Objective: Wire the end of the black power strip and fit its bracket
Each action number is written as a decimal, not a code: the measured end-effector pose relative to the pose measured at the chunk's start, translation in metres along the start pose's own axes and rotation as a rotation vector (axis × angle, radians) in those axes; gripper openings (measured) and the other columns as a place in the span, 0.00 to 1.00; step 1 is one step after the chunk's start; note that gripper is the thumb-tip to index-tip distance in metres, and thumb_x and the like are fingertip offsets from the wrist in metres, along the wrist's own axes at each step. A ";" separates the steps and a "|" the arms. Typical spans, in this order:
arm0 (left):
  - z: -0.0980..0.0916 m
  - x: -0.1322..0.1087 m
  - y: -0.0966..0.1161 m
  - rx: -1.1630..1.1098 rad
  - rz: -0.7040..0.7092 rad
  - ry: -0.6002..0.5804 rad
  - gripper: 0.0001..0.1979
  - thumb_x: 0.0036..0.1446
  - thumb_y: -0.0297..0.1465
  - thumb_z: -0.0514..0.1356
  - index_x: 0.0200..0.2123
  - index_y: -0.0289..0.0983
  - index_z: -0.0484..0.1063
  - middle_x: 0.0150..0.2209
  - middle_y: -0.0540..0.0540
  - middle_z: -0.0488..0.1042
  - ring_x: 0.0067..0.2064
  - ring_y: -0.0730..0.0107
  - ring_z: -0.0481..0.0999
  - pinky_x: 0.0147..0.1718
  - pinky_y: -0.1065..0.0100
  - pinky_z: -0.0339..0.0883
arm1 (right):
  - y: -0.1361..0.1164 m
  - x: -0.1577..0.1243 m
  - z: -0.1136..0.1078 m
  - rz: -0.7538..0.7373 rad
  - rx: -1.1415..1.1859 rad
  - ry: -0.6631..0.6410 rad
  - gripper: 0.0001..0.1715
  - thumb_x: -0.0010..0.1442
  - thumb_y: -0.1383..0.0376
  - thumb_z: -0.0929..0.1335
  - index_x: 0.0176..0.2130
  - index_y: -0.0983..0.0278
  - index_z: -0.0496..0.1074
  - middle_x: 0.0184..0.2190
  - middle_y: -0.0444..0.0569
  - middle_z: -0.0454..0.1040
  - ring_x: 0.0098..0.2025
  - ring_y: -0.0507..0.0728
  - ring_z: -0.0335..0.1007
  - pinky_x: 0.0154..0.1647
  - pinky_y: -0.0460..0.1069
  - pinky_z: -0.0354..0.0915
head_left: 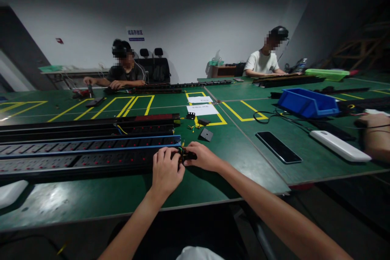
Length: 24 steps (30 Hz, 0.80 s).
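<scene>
A long black power strip (115, 161) with a row of sockets and red dots lies across the table at the left. My left hand (166, 170) is closed over its right end, thumb and fingertips bent around the edge. My right hand (203, 157) pinches a small black part (190, 155) just off that end. Thin yellow and green wires (183, 144) stick up between my hands; my fingers partly hide where they join. Behind lies another strip with blue edges (91, 145). A flat dark square plate (206, 134) and a small black bracket (190, 115) rest beyond my right hand.
Several dark rails lie at the left. A phone (278, 146), a white power bank (339, 146), a blue bin (308, 102) and cables are on the right. Paper labels (202, 109) lie ahead. Two people sit across the table; another hand (377, 136) shows at the right edge.
</scene>
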<state>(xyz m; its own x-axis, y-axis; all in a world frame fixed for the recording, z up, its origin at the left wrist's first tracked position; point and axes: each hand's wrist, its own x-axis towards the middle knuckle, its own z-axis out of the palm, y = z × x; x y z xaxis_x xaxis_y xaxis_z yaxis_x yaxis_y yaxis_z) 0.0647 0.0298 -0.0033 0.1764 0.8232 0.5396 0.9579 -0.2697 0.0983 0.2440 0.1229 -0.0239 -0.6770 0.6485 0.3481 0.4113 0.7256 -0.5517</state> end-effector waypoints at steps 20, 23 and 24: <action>0.001 0.000 -0.001 -0.029 0.027 -0.045 0.09 0.56 0.28 0.60 0.41 0.37 0.74 0.47 0.42 0.75 0.52 0.55 0.69 0.53 0.51 0.59 | -0.001 -0.001 0.002 0.005 -0.003 -0.029 0.17 0.58 0.61 0.74 0.46 0.63 0.76 0.40 0.49 0.70 0.40 0.57 0.69 0.42 0.49 0.64; 0.002 -0.001 -0.001 -0.038 0.034 -0.044 0.10 0.56 0.28 0.60 0.42 0.38 0.74 0.47 0.42 0.75 0.52 0.55 0.69 0.54 0.50 0.58 | -0.001 -0.002 0.003 0.010 0.003 -0.032 0.15 0.58 0.61 0.74 0.45 0.62 0.76 0.40 0.49 0.70 0.40 0.57 0.69 0.42 0.49 0.64; 0.002 -0.001 -0.001 -0.041 0.034 -0.046 0.10 0.56 0.28 0.60 0.43 0.38 0.74 0.48 0.41 0.74 0.53 0.55 0.69 0.54 0.50 0.58 | -0.001 -0.002 0.004 0.009 0.004 -0.033 0.14 0.58 0.62 0.74 0.44 0.62 0.76 0.40 0.49 0.70 0.40 0.57 0.69 0.42 0.49 0.64</action>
<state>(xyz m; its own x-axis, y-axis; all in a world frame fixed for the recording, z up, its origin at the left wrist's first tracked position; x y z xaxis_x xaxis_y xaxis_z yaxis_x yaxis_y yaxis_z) 0.0639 0.0304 -0.0059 0.2202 0.8347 0.5047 0.9412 -0.3178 0.1150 0.2427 0.1195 -0.0267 -0.6931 0.6471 0.3176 0.4154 0.7186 -0.5577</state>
